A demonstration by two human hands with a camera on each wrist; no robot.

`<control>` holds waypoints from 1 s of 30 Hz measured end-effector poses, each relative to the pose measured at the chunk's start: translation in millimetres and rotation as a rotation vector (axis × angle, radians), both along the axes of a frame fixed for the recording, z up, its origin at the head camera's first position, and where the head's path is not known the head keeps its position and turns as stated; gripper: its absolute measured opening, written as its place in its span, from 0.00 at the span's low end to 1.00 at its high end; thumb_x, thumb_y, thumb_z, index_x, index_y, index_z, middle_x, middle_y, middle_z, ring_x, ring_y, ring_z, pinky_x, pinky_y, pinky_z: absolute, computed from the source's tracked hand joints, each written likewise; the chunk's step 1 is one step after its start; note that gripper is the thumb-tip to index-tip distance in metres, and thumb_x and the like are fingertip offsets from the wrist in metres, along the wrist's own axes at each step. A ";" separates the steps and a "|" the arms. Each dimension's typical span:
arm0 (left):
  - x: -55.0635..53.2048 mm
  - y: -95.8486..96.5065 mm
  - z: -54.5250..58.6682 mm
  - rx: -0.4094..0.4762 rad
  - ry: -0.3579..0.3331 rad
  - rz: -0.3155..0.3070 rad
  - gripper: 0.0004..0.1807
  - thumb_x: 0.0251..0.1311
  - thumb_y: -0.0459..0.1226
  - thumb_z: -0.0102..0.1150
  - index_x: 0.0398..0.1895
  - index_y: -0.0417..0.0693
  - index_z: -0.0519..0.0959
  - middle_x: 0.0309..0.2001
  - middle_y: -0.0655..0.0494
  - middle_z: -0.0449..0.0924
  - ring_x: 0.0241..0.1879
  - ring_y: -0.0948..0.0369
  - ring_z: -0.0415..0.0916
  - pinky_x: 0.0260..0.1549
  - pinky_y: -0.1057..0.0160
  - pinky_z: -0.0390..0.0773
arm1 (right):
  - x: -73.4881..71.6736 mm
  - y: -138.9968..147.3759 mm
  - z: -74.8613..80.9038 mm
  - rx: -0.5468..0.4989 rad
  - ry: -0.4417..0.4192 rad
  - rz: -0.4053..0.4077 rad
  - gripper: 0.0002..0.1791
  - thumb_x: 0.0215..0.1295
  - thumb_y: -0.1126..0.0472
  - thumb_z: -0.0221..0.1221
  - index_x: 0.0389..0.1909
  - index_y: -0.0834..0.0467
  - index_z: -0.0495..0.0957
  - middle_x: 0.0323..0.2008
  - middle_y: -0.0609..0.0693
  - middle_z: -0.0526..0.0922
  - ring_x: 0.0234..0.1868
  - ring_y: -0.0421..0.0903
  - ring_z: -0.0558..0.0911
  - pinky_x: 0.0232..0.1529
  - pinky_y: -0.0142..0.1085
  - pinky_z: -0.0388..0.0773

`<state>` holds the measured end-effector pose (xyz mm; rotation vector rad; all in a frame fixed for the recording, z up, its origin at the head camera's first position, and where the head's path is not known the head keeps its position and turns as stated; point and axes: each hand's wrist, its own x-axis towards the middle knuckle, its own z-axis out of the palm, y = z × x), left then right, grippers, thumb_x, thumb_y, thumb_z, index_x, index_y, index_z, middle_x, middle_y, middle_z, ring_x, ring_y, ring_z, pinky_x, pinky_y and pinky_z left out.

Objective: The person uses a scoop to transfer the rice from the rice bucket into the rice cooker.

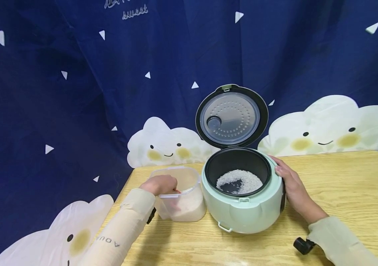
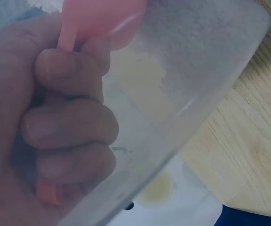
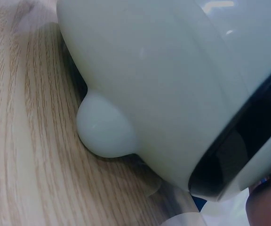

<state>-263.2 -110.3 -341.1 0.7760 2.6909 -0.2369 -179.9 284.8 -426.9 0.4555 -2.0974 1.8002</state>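
In the left wrist view my left hand (image 2: 69, 108) has its fingers curled round the handle of a pink scoop (image 2: 105, 21), seen through a clear wall. The head view shows that left hand (image 1: 161, 184) reaching down into a clear plastic container (image 1: 190, 207) of white rice. To its right stands a pale green rice cooker (image 1: 245, 214), lid (image 1: 230, 118) raised, with rice (image 1: 247, 181) in its black inner pot (image 1: 223, 162). My right hand (image 1: 293, 184) rests against the cooker's right side, thumb near the rim. In the right wrist view the cooker's body (image 3: 140, 80) hides most of that hand.
The wooden table (image 1: 345, 192) extends to the right and in front of the cooker. Behind hangs a dark blue curtain (image 1: 162, 44) with white triangles and smiling clouds. A small latch (image 1: 224, 227) juts from the cooker's lower front. The container stands close beside the cooker.
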 end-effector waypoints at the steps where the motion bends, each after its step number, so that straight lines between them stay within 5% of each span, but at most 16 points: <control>1: -0.4 -0.2 -0.3 0.009 -0.012 -0.004 0.16 0.70 0.48 0.62 0.24 0.52 0.81 0.22 0.62 0.75 0.25 0.64 0.69 0.31 0.65 0.70 | 0.0 0.1 -0.1 0.001 -0.001 -0.002 0.28 0.83 0.54 0.36 0.78 0.58 0.61 0.66 0.22 0.71 0.67 0.18 0.68 0.63 0.13 0.62; 6: -2.0 -1.3 -0.8 0.058 -0.064 -0.008 0.16 0.71 0.46 0.60 0.26 0.50 0.84 0.23 0.61 0.77 0.26 0.65 0.70 0.30 0.67 0.69 | -0.3 0.6 -0.1 0.013 -0.001 -0.005 0.29 0.83 0.54 0.36 0.78 0.58 0.61 0.67 0.22 0.71 0.67 0.18 0.68 0.63 0.13 0.62; 18: -1.6 -1.6 -0.9 0.067 -0.068 0.004 0.14 0.71 0.45 0.60 0.31 0.48 0.86 0.28 0.58 0.84 0.28 0.65 0.73 0.32 0.66 0.72 | -0.9 0.9 -0.9 0.022 -0.007 -0.005 0.29 0.83 0.53 0.35 0.79 0.57 0.60 0.67 0.21 0.70 0.67 0.18 0.67 0.63 0.12 0.61; 26: -2.4 0.8 1.0 0.071 -0.096 -0.033 0.24 0.72 0.44 0.58 0.14 0.54 0.74 0.16 0.64 0.65 0.21 0.66 0.63 0.24 0.69 0.62 | 0.2 1.6 -0.3 0.030 0.006 -0.025 0.28 0.83 0.54 0.36 0.78 0.58 0.61 0.66 0.21 0.70 0.67 0.17 0.67 0.63 0.12 0.61; 30: -1.5 -0.3 0.7 0.063 -0.094 -0.023 0.24 0.72 0.44 0.58 0.13 0.55 0.73 0.15 0.64 0.64 0.21 0.66 0.62 0.24 0.69 0.62 | 0.1 0.6 -0.5 0.029 -0.002 -0.012 0.29 0.83 0.53 0.35 0.79 0.57 0.60 0.67 0.21 0.70 0.67 0.17 0.67 0.63 0.12 0.61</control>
